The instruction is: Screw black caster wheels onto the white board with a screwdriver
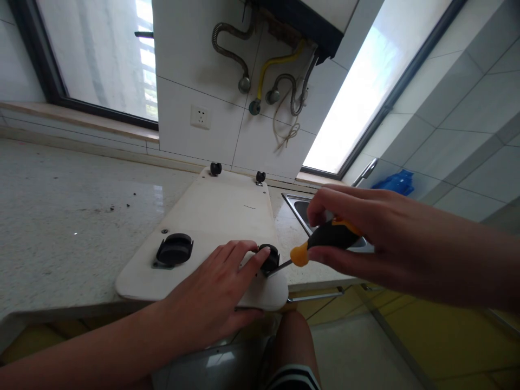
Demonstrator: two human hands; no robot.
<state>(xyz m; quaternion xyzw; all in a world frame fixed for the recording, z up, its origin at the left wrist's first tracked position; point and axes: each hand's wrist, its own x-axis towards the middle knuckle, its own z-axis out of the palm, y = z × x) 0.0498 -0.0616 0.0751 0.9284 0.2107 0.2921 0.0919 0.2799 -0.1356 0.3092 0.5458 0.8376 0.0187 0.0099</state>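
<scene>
A white board (219, 216) with rounded corners lies on the countertop, black caster wheels facing up near its corners. My left hand (219, 281) rests over its near right part, thumb and fingers closed on the near right caster wheel (270, 259). In my right hand (357, 227) is a screwdriver (331, 236) with a black and yellow handle. Its shaft slants down to the left, and the tip meets the base of that caster; the screw there is hidden. Another caster wheel (174, 249) sits at the near left, and two smaller-looking ones (215, 169) are at the far end.
The speckled countertop (81, 206) carries a few dark crumbs on the left. A metal sink (300, 208) with a faucet (365, 172) lies to the right, a blue item (396, 182) behind it. Hoses and a wall socket (200, 116) are above; yellow cabinets (426, 341) stand below.
</scene>
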